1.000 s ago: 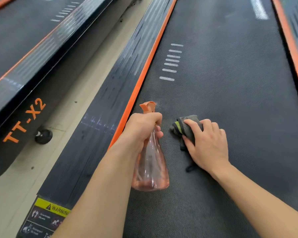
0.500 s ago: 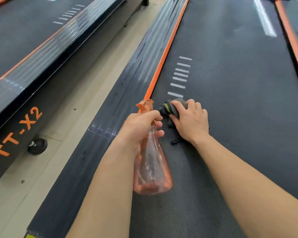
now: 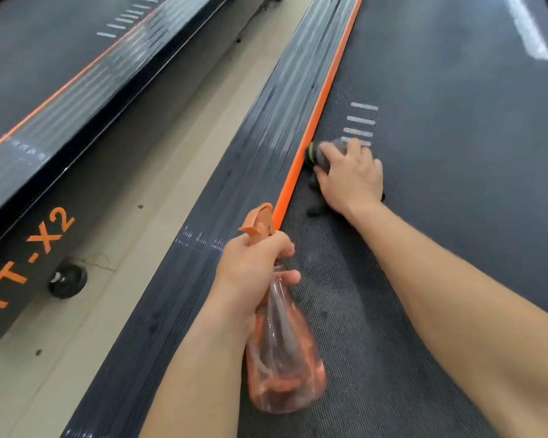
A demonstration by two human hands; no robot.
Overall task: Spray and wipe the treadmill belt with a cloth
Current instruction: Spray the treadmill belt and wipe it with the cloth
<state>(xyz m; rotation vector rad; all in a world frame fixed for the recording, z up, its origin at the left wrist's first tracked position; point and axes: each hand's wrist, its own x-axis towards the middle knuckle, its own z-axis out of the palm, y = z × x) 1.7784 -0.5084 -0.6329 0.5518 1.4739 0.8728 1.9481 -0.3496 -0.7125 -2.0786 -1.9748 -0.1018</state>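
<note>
Our right hand [image 3: 351, 175] held the bunched grey cloth [image 3: 328, 150] down on the treadmill belt [image 3: 456, 159], against its orange edge strip [image 3: 318, 118] — our left hand [image 3: 253, 263] gripped the spray bottle [image 3: 282, 358].

Beige floor [image 3: 159, 172], neighbouring black treadmill [image 3: 60, 90] (orange lettering), small black wheel [image 3: 67, 281]

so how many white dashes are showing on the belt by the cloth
4 white dashes, stacked in a column on the treadmill belt just beyond the right hand. The nearest is partly covered by the cloth and hand; more may be hidden beneath.
</note>
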